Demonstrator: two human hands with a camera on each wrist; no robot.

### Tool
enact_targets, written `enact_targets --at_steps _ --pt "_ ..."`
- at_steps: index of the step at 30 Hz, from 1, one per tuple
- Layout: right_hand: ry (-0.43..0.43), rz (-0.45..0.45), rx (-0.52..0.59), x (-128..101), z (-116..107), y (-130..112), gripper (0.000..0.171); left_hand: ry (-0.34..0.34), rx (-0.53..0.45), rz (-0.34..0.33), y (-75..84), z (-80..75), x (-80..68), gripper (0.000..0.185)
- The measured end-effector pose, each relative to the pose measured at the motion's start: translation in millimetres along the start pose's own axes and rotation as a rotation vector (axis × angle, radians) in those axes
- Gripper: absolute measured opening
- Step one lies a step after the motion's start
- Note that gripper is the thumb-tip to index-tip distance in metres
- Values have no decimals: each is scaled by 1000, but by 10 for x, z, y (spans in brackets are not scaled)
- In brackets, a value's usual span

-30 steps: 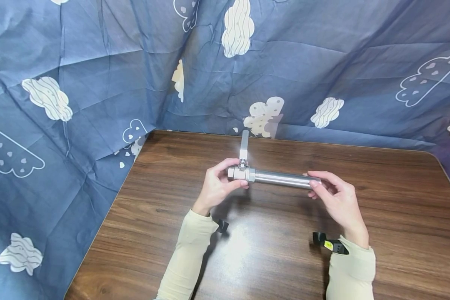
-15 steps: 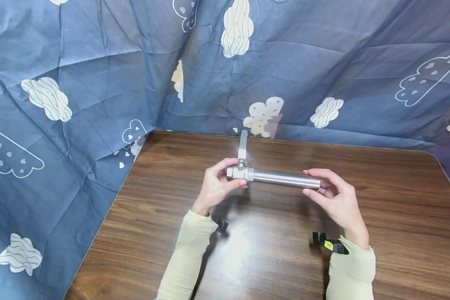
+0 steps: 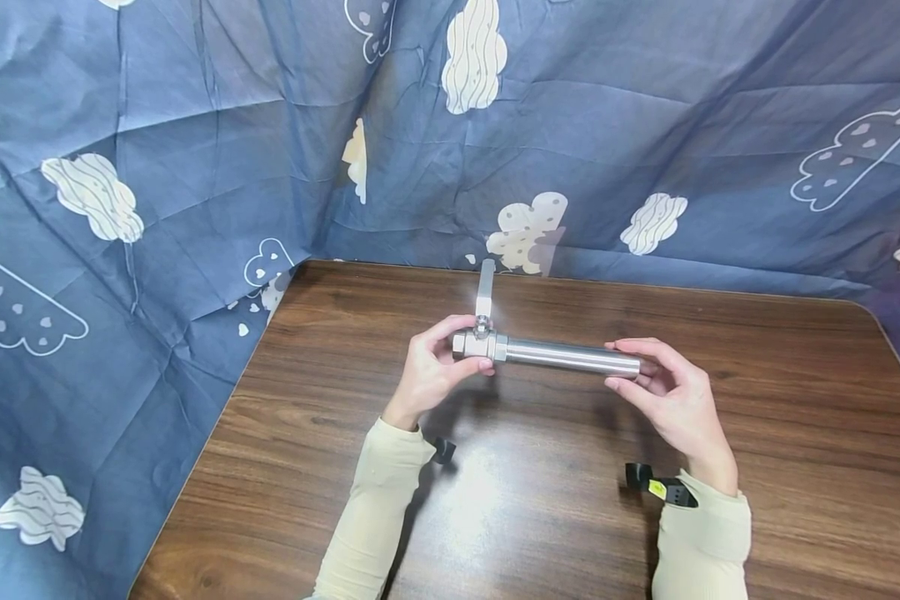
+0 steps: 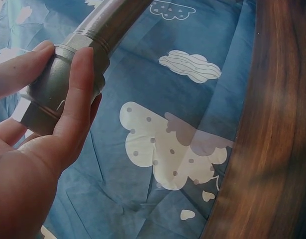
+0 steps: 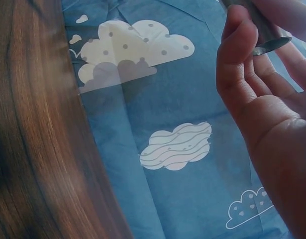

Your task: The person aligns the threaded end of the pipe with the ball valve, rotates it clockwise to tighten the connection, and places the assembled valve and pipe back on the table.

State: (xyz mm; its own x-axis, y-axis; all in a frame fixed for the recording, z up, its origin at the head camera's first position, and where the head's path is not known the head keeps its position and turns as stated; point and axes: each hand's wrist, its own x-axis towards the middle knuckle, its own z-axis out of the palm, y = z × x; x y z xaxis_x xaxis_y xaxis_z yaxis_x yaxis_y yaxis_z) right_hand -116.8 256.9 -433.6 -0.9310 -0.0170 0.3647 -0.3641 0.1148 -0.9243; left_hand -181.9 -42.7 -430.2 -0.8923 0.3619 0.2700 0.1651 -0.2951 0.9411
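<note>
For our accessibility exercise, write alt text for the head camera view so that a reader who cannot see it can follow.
Two hands hold a steel pipe level above a wooden table: the left hand grips the valve fitting at one end, with its lever handle pointing away, and the right hand pinches the other end. Blue cloud-print cloth hangs behind.

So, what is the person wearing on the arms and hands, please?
Both hands, the left hand and the right hand, are bare. Each arm wears a long pale cream sleeve that ends at the wrist. A small black camera mount with a yellow marking sits at the right wrist; a smaller black piece shows at the left.
</note>
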Motion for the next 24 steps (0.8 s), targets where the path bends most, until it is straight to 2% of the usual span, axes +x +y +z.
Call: enact_targets --at_steps 9,17,24 --pt "-10 -40 24 -9 -3 2 50 -5 -7 9 -2 2 0 52" --pt "-5 -41 13 -15 2 -4 48 -13 -1 15 -3 1 1 51" --pt "0 -18 -80 -17 -4 -22 48 -11 -1 12 -10 -4 -2 51"
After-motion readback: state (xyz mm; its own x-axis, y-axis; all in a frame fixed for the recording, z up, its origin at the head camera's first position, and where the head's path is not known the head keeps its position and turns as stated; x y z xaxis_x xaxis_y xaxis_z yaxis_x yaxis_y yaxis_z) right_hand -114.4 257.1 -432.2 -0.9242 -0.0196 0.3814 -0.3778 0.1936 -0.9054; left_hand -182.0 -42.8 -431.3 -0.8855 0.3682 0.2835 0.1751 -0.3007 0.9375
